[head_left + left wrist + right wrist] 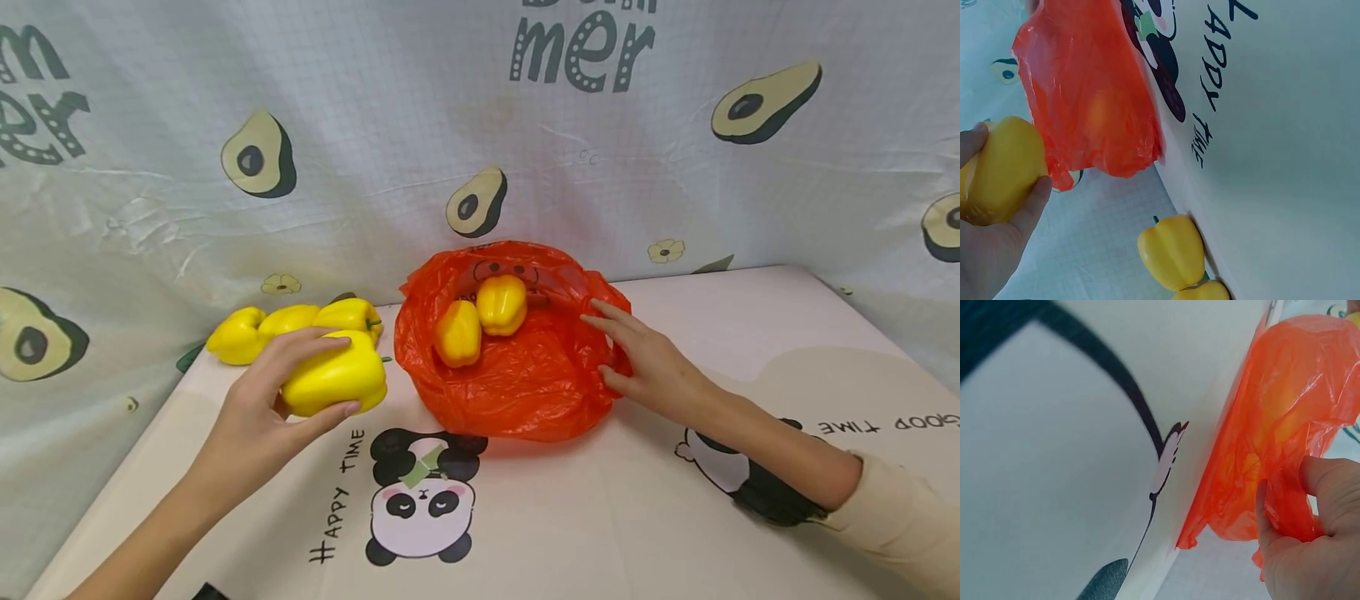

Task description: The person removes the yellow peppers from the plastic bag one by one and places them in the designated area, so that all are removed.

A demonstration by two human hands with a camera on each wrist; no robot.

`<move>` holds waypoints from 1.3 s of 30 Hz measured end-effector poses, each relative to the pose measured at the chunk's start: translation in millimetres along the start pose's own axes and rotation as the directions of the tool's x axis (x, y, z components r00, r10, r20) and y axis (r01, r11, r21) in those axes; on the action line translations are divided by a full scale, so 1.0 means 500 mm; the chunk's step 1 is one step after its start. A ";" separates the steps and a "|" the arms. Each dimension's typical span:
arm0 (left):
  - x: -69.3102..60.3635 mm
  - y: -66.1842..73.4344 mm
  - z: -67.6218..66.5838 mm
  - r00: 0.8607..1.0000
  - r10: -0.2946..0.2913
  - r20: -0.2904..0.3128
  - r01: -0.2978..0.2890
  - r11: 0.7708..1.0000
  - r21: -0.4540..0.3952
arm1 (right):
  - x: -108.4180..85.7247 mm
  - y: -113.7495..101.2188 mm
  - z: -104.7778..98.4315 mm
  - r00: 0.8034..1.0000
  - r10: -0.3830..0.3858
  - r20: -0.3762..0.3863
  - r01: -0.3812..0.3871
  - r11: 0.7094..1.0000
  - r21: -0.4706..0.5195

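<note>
My left hand (262,408) grips a yellow bell pepper (337,375) between thumb and fingers, above the table and left of the bag. The same pepper (1007,169) shows at the left edge of the left wrist view. An open red plastic bag (525,392) stands at the table's back, with two yellow bell peppers inside: one pepper (458,333) at the left, the other pepper (502,306) behind it. My right hand (652,367) holds the bag's right rim; in the right wrist view, red film (1288,500) bunches between thumb and fingers.
Several more yellow bell peppers (288,321) lie in a row at the back left of the table (570,517). Behind the table hangs a pale curtain (360,125) printed with avocados. Panda drawings and lettering mark the tabletop.
</note>
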State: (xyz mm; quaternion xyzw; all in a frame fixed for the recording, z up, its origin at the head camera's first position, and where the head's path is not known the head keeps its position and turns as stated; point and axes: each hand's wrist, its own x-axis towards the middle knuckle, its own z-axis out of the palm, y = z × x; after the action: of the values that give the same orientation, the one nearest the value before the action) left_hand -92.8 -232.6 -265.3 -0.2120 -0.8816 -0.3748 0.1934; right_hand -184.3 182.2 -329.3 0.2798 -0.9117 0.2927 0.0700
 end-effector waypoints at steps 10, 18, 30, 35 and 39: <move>-0.001 -0.010 -0.007 0.999 -0.034 -0.011 0.034 0.995 0.092 | 0.001 0.000 -0.001 1.000 0.000 0.004 0.000 1.000 -0.003; -0.001 -0.027 -0.010 0.996 -0.082 -0.019 0.084 0.990 0.118 | -0.001 -0.002 0.002 1.000 -0.024 -0.001 0.024 1.000 0.019; -0.004 -0.058 -0.022 0.995 -0.098 -0.024 0.100 0.982 0.161 | 0.003 -0.007 0.008 0.999 -0.023 0.023 0.022 0.999 0.025; -0.008 -0.079 -0.033 0.991 -0.127 -0.052 0.135 0.974 0.184 | 0.004 -0.010 0.005 0.999 -0.028 0.030 0.028 1.000 0.001; -0.008 -0.098 -0.041 0.988 -0.128 -0.080 0.143 0.968 0.208 | 0.001 -0.010 0.001 0.999 -0.031 0.027 0.031 0.999 -0.011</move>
State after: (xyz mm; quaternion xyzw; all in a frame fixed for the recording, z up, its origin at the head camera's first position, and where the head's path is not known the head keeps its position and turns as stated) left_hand -111.2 -279.4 -282.6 -0.1168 -0.9222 -0.2974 0.2181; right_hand -182.0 178.2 -327.3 0.2973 -0.9098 0.2825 0.0641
